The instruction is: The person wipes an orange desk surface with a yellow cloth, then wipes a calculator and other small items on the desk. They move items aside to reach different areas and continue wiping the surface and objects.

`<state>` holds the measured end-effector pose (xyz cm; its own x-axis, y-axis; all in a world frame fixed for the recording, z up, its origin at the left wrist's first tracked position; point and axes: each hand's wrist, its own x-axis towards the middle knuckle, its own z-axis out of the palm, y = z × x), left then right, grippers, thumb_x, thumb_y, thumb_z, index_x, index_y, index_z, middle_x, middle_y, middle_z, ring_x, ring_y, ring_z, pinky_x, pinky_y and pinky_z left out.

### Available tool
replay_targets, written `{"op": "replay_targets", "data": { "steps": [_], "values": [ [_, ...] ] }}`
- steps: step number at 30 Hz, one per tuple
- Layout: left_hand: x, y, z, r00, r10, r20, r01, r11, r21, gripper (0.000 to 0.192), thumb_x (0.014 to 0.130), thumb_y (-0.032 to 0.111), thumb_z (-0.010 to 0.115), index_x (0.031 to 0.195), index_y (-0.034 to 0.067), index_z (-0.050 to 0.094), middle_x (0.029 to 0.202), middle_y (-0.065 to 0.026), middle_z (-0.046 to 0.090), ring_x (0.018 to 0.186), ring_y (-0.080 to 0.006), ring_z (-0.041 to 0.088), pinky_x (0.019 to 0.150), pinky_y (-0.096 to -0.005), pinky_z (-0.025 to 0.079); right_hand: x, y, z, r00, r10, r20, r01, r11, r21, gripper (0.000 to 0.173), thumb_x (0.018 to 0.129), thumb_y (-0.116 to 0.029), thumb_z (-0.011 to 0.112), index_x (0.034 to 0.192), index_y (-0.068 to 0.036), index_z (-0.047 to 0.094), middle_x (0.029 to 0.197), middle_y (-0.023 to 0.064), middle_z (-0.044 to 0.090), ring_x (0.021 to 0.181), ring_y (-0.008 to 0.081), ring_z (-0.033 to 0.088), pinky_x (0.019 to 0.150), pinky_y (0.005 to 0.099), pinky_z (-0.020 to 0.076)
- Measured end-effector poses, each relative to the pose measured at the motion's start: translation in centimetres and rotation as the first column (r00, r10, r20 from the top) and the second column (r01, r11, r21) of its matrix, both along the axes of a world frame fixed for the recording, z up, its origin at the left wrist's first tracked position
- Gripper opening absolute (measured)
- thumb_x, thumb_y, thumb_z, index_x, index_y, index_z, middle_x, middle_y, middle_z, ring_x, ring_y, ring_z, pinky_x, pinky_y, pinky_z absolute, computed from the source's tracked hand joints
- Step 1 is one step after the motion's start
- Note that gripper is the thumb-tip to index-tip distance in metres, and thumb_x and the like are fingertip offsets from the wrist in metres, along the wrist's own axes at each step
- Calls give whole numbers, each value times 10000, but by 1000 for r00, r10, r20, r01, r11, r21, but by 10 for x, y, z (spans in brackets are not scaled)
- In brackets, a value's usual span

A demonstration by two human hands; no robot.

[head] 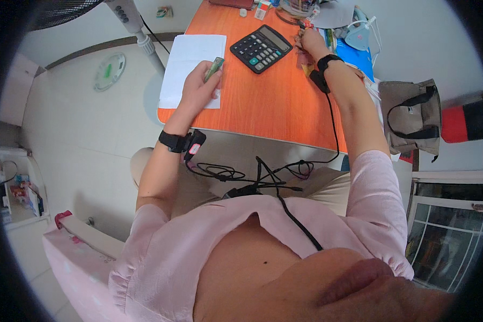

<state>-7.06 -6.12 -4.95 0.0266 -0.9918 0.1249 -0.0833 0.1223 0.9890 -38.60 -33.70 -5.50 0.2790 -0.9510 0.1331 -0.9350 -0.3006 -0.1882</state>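
Note:
My left hand [201, 84] is closed around a greenish folded bundle [213, 70] that looks like banknotes. It rests over the right edge of some white paper sheets [185, 72] on the orange wood-grain desk [281, 108]. At the desk's right side, my right hand [313, 42] reaches into a small heap of crumpled notes [303, 56]. Its fingertips touch the heap, but whether they grip a note is hidden. Between the hands lies a black desktop calculator [261, 48], set at a slant. Each wrist wears a black strap with a cabled device.
A glass jar [300, 7], a small box [262, 9] and a pale blue device with a white cord [357, 34] crowd the far right. Black cables [261, 177] hang by my lap. A fan [131, 20] stands left; a grey bag [410, 114] is at right.

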Motion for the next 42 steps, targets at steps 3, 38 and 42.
{"op": "replay_targets", "data": {
  "steps": [3,38,42],
  "values": [
    [2,3,0,1000,25,9,-25,999,-21,120,958,164,553,966,47,532,694,0,535,534,-59,472,481,-213,409,9,-17,0,989,-128,-72,125,991,-44,252,858,-232,587,953,-20,687,957,201,683,878,362,658,766,468,524],
    [-2,6,-2,957,201,207,-143,953,-266,124,931,152,593,1003,53,570,696,34,554,591,-39,497,514,-203,399,-15,-55,23,996,37,-75,-47,991,-123,281,904,-223,508,1048,-27,651,1084,219,641,1010,362,616,848,471,487],
    [-3,6,2,949,215,231,-146,948,-283,119,928,150,594,994,54,565,685,34,543,582,-42,482,511,-213,390,-17,-76,-5,953,26,-303,-87,978,-188,260,891,-199,511,1058,-47,641,1108,206,637,1038,382,594,860,488,490]
  ]
}}
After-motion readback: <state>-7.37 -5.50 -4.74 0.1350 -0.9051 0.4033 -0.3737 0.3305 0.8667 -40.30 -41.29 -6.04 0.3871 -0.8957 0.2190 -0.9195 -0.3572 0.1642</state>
